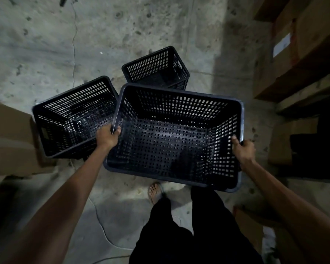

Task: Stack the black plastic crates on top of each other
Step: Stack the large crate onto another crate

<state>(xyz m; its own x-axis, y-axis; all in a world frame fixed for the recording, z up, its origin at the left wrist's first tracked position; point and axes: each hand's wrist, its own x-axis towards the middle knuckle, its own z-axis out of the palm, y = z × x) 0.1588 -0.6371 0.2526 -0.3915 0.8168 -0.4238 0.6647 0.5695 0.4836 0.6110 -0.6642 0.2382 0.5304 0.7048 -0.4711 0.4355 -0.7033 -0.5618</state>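
A white label [282, 45] on a cardboard box [303, 35] at 2 o'clock is too blurred to read. The held crate [171, 138] hangs above the concrete floor [46, 44], centre frame. The left hand [108, 137] and right hand [243, 149] have fingers closed over its short rims. Its left edge overlaps the left crate [72, 117] at 9 o'clock; the far crate [156, 68] stands at 12 o'clock, partly hidden. Open floor lies beyond, toward 11 o'clock.

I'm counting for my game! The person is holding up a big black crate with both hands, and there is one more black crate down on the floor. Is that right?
Not quite. The head view shows two more black crates on the floor: the left crate and the far crate. The rest holds: the left hand and right hand grip the big crate.
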